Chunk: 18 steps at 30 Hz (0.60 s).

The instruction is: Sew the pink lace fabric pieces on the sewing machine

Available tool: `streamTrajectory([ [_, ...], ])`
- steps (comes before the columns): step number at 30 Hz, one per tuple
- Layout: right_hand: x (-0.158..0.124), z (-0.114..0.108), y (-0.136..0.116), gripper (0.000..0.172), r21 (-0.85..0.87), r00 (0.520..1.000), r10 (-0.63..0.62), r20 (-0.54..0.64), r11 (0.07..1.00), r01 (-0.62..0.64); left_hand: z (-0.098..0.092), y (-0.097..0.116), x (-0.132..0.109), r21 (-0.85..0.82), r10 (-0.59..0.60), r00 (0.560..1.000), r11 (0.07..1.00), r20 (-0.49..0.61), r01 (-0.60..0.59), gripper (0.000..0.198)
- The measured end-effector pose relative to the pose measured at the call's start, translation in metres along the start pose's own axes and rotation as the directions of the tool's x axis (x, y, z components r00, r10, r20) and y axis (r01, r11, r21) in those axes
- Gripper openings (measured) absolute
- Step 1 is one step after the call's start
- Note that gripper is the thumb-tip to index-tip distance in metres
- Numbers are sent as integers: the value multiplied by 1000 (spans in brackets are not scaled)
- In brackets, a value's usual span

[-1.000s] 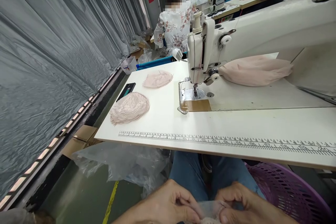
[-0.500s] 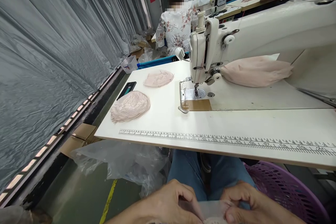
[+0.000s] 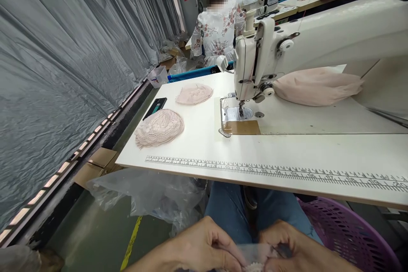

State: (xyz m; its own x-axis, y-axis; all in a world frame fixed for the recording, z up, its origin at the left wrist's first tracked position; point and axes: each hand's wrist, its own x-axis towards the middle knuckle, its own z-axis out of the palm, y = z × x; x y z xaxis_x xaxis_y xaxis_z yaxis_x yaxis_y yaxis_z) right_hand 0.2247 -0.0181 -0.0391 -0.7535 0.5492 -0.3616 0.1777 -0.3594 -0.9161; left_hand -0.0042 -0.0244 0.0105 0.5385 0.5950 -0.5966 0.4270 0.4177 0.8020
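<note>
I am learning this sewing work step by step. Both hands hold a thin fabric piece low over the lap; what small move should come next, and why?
Probably lift the fabric piece onto the table. The left hand and right hand pinch it below the table edge, half out of view, and the sewing machine needle area is free.

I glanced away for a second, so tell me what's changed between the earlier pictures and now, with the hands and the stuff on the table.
Little changed. Both hands stay low over the lap: the left hand and right hand still pinch the sheer fabric piece between them, with only the fingers shifting slightly. The view drifted a little. On the sewing table, the lace pieces, phone and sewing machine lie as before.
</note>
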Motion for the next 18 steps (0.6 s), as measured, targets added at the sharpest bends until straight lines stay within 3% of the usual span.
streamTrajectory([
  [6, -10, -11, 2, 42, -13, 1000, 7, -2, 1000, -7, -11, -12, -2, -61, -30, 998, 998, 63, 34, 63],
  [18, -10, -20, 30, 44, -40, 999, -28, -25, 999, 27, -8, -16, 0, -150, -50, 995, 987, 82, 62, 59],
])
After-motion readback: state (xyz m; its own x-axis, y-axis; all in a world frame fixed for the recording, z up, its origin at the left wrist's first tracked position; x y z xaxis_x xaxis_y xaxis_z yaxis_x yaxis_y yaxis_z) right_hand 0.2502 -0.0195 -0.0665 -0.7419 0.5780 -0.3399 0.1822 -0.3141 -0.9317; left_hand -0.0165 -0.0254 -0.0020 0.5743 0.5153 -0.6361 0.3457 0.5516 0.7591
